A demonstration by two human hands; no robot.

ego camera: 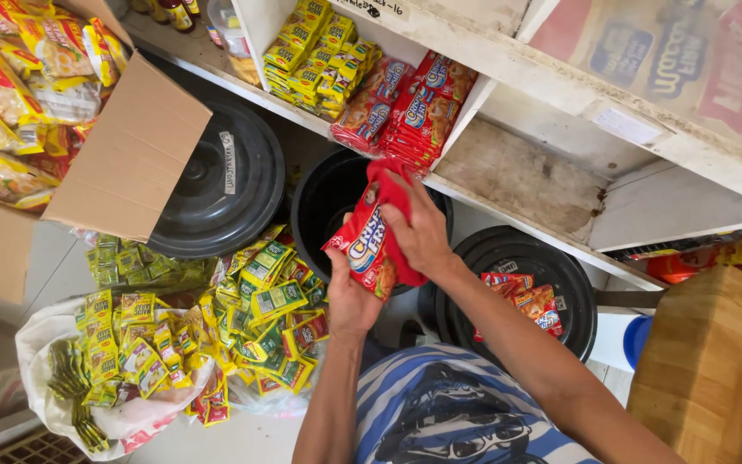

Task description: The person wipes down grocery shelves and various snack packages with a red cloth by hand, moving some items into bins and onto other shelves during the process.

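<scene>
Both my hands hold one stack of red seasoning sachets (369,230) just in front of a white shelf. My left hand (347,301) grips the stack from below. My right hand (418,230) closes over its right side. A row of the same red sachets (405,107) stands in the shelf compartment right above the stack, next to piles of yellow and green sachets (315,56).
Loose yellow-green sachets (191,331) spill from a white plastic bag (40,344) on the floor at left. An open black bucket (315,206), two black lids (225,185) (568,292), a cardboard box of noodle packets (130,146) and a wooden block (706,361) surround me.
</scene>
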